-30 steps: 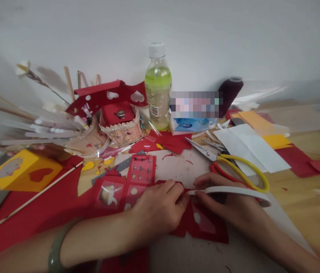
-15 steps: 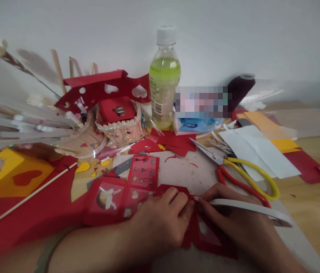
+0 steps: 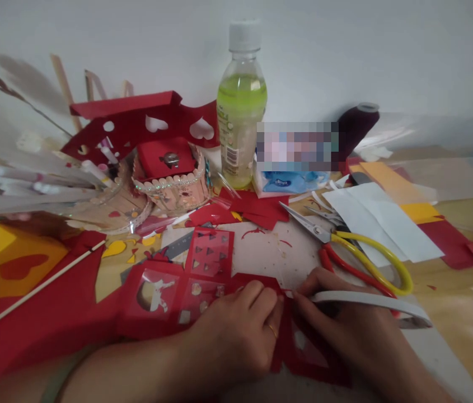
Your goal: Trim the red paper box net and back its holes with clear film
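Note:
A red paper cutout (image 3: 133, 322) with clear windows lies flat in front of me. One window (image 3: 158, 294) shows a small white figure, and another panel (image 3: 211, 252) has rows of little triangles. My left hand (image 3: 242, 324), wearing a ring, presses on the cutout with its fingers bent and closed; the fingertips are partly hidden. Just right of it, my right hand (image 3: 345, 324) pinches a narrow white strip (image 3: 370, 299) that looks like tape. The strip curves back over that hand, and its pinched end meets the red paper's edge.
Open scissors (image 3: 324, 232) lie beyond my right hand. Behind stand a drink bottle (image 3: 242, 112), a tissue pack (image 3: 293, 182) and a decorated basket (image 3: 173, 193). White paper (image 3: 366, 218) lies to the right; a yellow box (image 3: 18, 263) and thin stick (image 3: 38, 288) to the left.
The view has shifted slightly, so the bottle sits higher and the left-side things further left. Both hands stay almost in place, the right one still pinching the strip.

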A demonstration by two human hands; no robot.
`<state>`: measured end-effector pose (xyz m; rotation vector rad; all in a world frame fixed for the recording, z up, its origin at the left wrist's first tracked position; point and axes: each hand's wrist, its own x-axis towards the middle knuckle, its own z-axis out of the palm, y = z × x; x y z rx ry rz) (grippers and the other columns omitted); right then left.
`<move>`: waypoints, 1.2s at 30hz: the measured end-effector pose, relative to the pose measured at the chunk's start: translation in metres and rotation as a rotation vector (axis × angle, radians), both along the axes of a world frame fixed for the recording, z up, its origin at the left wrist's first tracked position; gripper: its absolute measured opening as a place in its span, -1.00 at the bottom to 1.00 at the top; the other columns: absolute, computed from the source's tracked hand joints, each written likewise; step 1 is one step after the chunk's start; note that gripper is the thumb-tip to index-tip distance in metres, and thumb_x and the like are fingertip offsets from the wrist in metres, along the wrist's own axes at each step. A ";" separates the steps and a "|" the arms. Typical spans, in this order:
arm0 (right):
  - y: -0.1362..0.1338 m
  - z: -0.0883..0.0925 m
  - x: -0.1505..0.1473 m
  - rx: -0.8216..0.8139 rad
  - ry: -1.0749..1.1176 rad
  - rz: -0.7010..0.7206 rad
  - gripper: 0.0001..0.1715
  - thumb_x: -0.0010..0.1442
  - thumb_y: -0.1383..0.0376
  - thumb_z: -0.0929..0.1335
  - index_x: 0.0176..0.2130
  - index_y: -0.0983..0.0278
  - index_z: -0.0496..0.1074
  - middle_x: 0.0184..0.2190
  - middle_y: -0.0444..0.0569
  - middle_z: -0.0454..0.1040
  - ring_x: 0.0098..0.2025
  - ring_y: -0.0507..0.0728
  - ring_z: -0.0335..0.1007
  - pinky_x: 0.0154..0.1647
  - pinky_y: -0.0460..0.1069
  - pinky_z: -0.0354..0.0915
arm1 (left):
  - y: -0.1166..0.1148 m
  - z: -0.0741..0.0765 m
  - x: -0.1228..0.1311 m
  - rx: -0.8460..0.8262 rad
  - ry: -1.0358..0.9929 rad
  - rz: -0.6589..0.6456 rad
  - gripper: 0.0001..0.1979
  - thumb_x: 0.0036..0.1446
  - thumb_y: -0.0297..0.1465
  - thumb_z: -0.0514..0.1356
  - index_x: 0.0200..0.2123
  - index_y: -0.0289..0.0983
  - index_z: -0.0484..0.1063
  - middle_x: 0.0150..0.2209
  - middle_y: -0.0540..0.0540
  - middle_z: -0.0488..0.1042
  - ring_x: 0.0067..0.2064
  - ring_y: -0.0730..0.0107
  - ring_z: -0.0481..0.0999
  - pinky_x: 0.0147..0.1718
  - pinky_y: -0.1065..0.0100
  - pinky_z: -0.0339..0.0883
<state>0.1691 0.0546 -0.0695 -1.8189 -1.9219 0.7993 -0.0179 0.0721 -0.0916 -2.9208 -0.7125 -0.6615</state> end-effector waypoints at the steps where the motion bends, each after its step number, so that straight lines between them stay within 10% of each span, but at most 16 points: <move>1: 0.000 0.000 0.000 -0.004 -0.001 0.005 -0.78 0.14 0.23 0.23 -0.50 0.20 0.33 -0.60 -0.14 0.46 -0.56 0.05 0.39 -0.61 -0.09 0.22 | 0.000 0.000 0.000 0.003 0.002 0.000 -0.84 0.15 -0.57 0.03 -0.29 -0.42 0.40 -0.43 -0.12 0.38 -0.45 0.37 0.37 -0.69 0.44 0.20; 36: -0.006 -0.005 -0.002 0.073 -0.068 0.021 -0.83 0.14 0.26 0.25 -0.48 0.20 0.31 -0.61 -0.21 0.42 -0.59 0.00 0.32 -0.60 -0.11 0.18 | 0.001 0.000 -0.001 0.058 -0.066 0.009 -0.86 0.15 -0.59 0.02 -0.31 -0.42 0.37 -0.45 -0.11 0.38 -0.46 0.39 0.38 -0.71 0.45 0.15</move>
